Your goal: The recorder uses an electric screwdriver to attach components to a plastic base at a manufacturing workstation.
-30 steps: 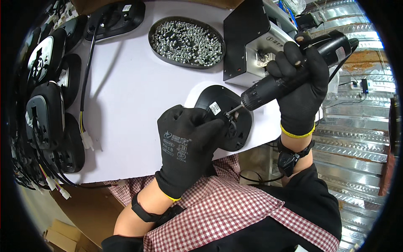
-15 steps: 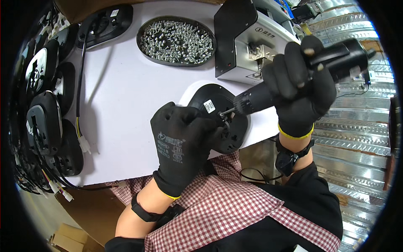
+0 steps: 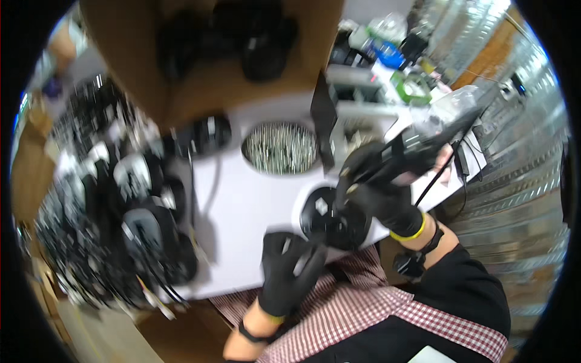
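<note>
My right hand (image 3: 381, 190), in a black glove, is wrapped round a black electric screwdriver (image 3: 417, 154). It is raised over the far right part of a rounded black plastic housing (image 3: 321, 222) with a small white label. Motion smears the tool, and its tip does not show clearly. At the housing's near left edge, my gloved left hand (image 3: 290, 269) has curled fingers, with thumb and forefinger forming a ring. Its fingertips are close to the housing; what they pinch, if anything, cannot be made out. A dark oval dish (image 3: 279, 173) full of small silvery screws lies farther back.
Many black housings (image 3: 145, 230) with cables are piled at the left. Another housing (image 3: 212, 134) lies at the back of the white table (image 3: 233, 224). A cardboard box (image 3: 130, 60) holding dark parts rises behind. Past the dish stands a metal device with a black panel (image 3: 325, 124).
The view has swung, bringing in the cardboard box and the back right clutter. The screwdriver's tip has come away from the housing, and my left hand has drawn back toward its near edge.
</note>
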Demonstrator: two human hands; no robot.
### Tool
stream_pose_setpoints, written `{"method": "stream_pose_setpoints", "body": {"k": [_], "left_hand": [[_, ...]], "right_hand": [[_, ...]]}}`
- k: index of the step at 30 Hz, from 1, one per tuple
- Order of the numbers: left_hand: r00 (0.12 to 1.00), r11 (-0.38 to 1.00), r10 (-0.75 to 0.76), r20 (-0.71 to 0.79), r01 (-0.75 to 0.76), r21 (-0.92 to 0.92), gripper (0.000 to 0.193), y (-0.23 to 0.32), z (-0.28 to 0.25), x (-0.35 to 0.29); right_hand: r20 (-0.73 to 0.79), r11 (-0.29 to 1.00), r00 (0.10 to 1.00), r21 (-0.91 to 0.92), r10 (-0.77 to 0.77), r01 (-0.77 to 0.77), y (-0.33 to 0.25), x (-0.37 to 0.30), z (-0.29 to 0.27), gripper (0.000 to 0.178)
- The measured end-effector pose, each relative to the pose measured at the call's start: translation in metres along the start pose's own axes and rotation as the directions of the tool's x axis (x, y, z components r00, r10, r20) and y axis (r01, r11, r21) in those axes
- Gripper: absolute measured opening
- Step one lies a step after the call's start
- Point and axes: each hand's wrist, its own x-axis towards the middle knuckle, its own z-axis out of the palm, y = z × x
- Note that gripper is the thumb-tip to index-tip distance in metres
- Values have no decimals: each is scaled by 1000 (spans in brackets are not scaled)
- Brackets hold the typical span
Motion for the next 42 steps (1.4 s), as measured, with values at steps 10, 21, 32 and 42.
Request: {"method": "stream_pose_setpoints", "body": {"k": [10,21,32,42], "left_hand": [[892,851,448,-66,-448,-273,21,42,-71,58],[779,689,613,131,-446,-571,21,61,30,75],[588,485,769,249,-284,-827,21,129,143,49],[431,360,855,286,-98,-928,22,178,200,-1]], "right_hand": [[-12,973,992,195,128,-123,-13,1,6,30],[-110,927,987,345,-114,146,1,6,24,47],[-136,924,978,329,-156,193,-13,-1,30,38],[-289,929,884,-173,-366,328,13,0,17,75]]}}
